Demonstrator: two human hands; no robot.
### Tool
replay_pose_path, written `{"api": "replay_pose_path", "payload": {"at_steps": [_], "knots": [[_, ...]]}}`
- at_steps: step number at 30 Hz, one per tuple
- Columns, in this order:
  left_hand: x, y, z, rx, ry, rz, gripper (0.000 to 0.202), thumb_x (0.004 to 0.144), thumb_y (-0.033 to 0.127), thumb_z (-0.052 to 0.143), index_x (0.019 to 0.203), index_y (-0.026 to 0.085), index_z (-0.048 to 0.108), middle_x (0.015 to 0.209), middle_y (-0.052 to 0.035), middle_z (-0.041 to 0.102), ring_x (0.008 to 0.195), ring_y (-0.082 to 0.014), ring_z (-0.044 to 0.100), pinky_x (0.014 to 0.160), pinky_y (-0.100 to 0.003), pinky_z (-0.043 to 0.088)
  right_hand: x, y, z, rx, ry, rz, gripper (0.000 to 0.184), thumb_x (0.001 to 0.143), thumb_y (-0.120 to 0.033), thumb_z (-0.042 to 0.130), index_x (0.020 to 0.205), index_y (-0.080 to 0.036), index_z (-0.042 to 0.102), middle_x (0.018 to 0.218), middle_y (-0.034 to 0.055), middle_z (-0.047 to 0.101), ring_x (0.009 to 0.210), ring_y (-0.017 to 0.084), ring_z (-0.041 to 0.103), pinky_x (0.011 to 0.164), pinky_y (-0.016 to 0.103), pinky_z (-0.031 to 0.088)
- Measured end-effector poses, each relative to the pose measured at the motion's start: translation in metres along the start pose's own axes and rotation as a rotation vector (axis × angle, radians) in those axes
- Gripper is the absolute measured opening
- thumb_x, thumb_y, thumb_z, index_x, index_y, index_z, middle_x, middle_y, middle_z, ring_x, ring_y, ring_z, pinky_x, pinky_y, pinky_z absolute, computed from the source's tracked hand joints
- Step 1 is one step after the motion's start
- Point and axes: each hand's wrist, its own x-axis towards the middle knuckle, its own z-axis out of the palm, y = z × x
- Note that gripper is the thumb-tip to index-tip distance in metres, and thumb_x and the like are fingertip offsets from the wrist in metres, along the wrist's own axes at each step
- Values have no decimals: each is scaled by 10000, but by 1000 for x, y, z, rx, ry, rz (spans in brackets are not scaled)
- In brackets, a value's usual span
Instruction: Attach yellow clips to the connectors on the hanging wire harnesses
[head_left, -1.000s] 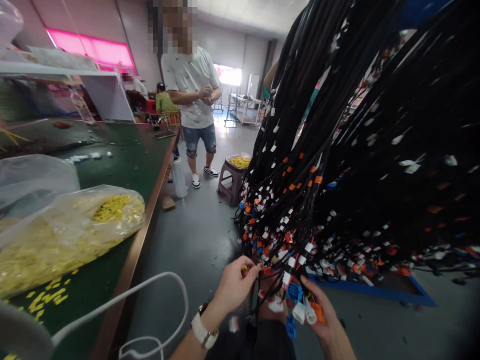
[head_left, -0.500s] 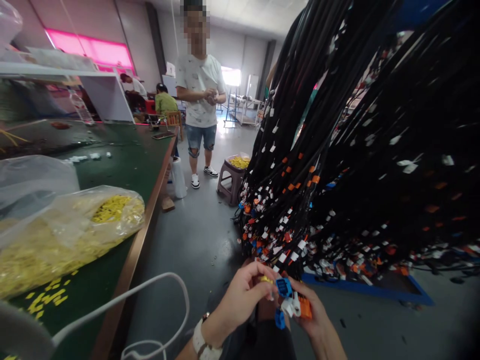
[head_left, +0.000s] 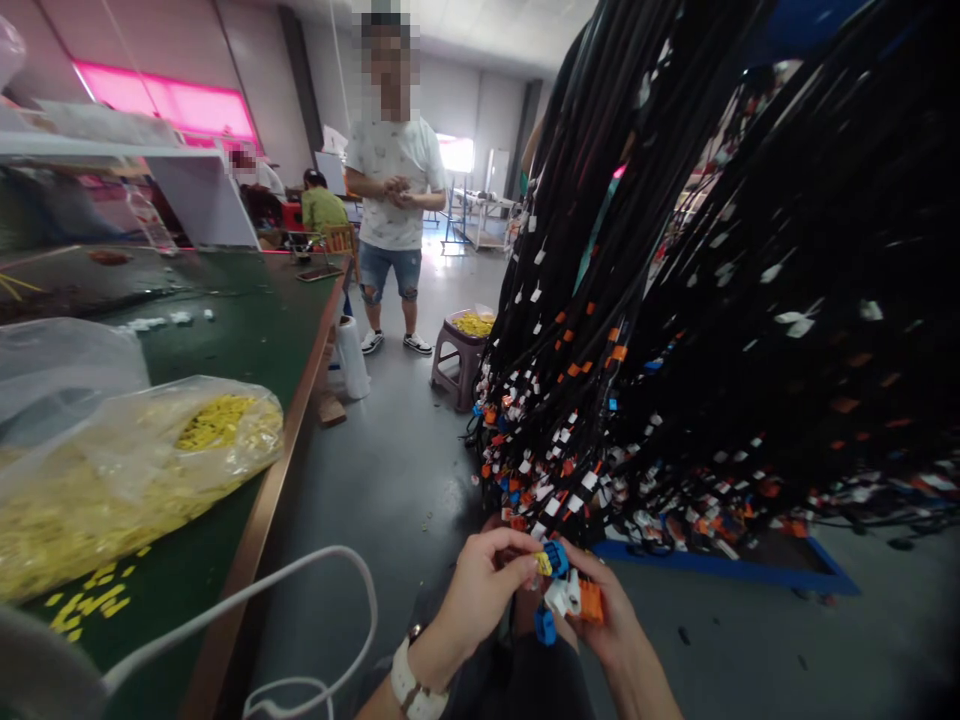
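A big hanging bundle of black wire harnesses (head_left: 675,280) fills the right side, its ends tipped with white, orange and blue connectors. My right hand (head_left: 611,620) grips a cluster of those connectors (head_left: 566,595), blue, white and orange, at the bundle's lower end. My left hand (head_left: 480,590), with a white watch on the wrist, pinches a small yellow piece (head_left: 541,562) against the blue connector. Both hands meet low in the middle, above my dark lap.
A long green workbench (head_left: 247,330) runs along the left, with a clear bag of yellow parts (head_left: 127,470) and a white cable (head_left: 315,570). A person in a white shirt (head_left: 395,190) stands on the grey floor beyond a small stool (head_left: 461,350). Others sit further back.
My hands have drawn the connector cluster a little out of the bundle, and the left hand has brought the yellow piece up to the blue connector. The standing person has stepped further away.
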Motion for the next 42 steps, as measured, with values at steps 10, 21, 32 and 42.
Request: {"api": "replay_pose_path", "payload": {"at_steps": [10,21,32,42], "knots": [[-2,11,-4,343,106,245,131,771,187,574,815,182,698,865,-64,673,808,-185,597,748,-264,464,-2,0,13,23,-24,-6,153,592,-255,779,696,-159,719,674,41,717,556,168,630,543,259,483],[-1,18,-10,427,54,193,165,792,243,559,826,178,707,803,-55,678,728,-164,599,665,-235,450,0,5,10,-6,-28,-40,193,595,-299,780,739,-186,719,715,51,724,601,192,645,589,284,471],[0,-3,8,73,192,-97,307,708,418,621,615,150,504,485,33,510,412,-72,409,417,-189,317,6,12,8,-21,-72,-56,201,636,-353,754,753,-196,711,718,55,712,602,201,627,588,313,454],[-1,-16,14,151,302,-55,262,746,349,549,580,174,445,467,57,425,436,-77,369,444,-198,288,4,13,14,16,-37,-88,196,608,-292,776,740,-163,711,724,45,716,623,192,646,586,283,488]]}}
